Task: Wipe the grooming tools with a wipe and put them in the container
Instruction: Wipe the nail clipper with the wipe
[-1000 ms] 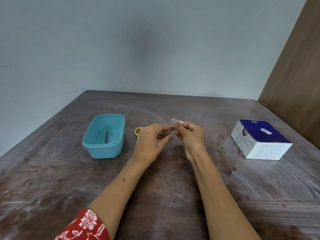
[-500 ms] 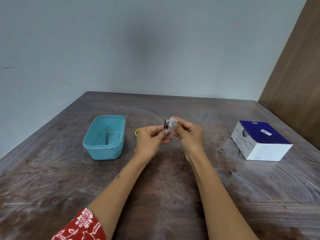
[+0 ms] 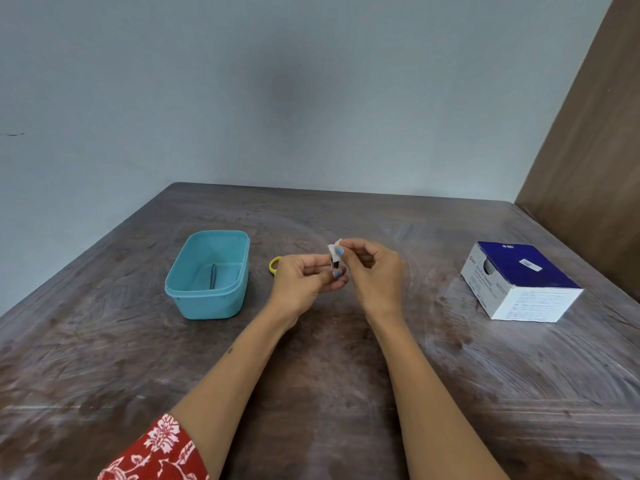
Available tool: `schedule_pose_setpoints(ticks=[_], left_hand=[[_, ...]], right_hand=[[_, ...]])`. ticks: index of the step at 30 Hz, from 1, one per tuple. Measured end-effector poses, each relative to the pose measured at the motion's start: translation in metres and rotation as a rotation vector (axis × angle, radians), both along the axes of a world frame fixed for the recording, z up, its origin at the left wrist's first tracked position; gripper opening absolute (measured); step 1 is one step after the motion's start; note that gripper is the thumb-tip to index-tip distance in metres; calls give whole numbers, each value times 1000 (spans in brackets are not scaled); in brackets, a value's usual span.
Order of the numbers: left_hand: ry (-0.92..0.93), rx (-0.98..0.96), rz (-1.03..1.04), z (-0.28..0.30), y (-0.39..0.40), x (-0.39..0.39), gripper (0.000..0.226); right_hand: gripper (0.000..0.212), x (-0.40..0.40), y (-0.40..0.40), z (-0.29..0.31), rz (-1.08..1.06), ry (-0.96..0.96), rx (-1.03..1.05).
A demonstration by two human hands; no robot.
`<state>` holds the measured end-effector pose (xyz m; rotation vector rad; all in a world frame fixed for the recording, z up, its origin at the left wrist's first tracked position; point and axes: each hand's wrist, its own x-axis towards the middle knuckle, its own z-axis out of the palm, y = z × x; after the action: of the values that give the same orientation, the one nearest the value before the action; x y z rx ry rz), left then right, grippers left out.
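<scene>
dark brown wooden table (image 3: 346, 393) with pale scuffed streaks, beneath the hands. plain grey-blue wall (image 3: 277, 98) beyond them, dim smudge at centre. brown wooden panel (image 3: 595, 150) far right of the hands.

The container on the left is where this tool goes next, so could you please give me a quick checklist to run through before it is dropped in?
1. Small metal tool held in the left hand: ok.
2. White wipe pinched on the tool by the right hand: ok.
3. Tool wiped all over: cannot tell, it is mostly hidden by fingers.
4. Teal container open, with room: ok; one thin tool lies inside.
5. Path to the container clear: ok, though a yellow-handled item lies just beyond the left hand.
</scene>
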<state>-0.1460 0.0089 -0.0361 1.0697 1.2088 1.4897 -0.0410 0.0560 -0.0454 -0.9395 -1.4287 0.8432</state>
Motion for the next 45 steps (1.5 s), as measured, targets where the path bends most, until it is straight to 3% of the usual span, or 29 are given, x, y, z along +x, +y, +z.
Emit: schedule_pose_setpoints(ticks=[10,14,20,30,41,45], left_hand=[[-35,-32,-27,-1,0,-1,28],[-45,-32,-7,-2,1,-2,26],[-25,-42,-19,-6,3,-2,24],[-10,-44,-24,-7,4,-3,23],[-30,-30,-36,-12,8,-4,21],[-23,-22,-16,-13,9,-6,23]], right_hand=[[11,-1,3,-3,-18,-24,-15],[16,-1,0,-1,82,42,-63],[5,2,0,1,89,204,-168],[11,3,0,0,127,252,-218],[10,4,0,0,84,281,-237],[12,4,1,-1,128,172,-264]])
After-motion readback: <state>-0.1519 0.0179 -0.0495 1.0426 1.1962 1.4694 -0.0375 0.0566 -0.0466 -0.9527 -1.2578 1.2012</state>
